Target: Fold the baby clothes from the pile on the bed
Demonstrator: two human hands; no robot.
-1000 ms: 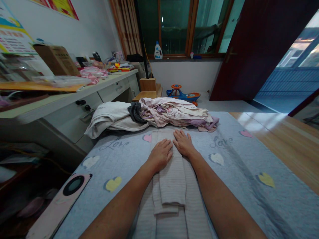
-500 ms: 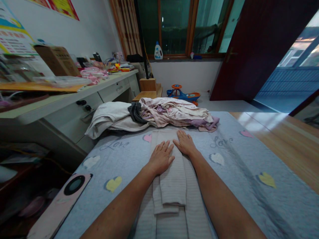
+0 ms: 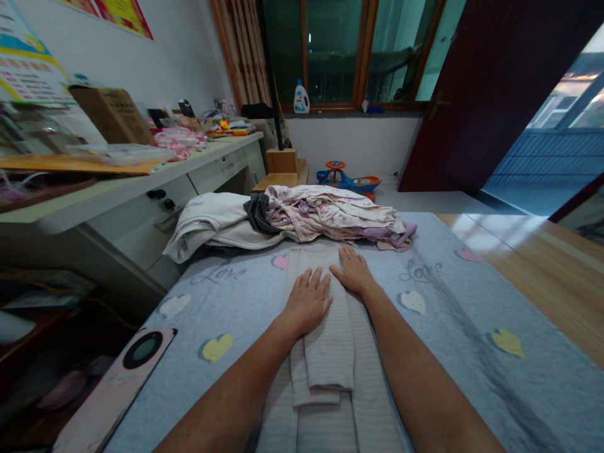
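Note:
A beige striped garment (image 3: 328, 352) lies folded lengthwise on a grey sheet (image 3: 438, 327) printed with hearts and the word Love. My left hand (image 3: 307, 299) rests flat on the garment's left side, fingers stretched out. A little farther up, my right hand (image 3: 353, 270) also lies flat on the garment, near its far end. Both palms press down on the cloth and neither grips it.
A heap of pale clothes (image 3: 302, 217) lies just beyond my hands. A phone in a pink case (image 3: 117, 384) lies at the sheet's near left edge. A white desk (image 3: 141, 189) stands on the left and wooden flooring (image 3: 542, 264) shows on the right.
My left hand has slid a little back toward me and its fingers have spread flatter. My right hand has hardly moved.

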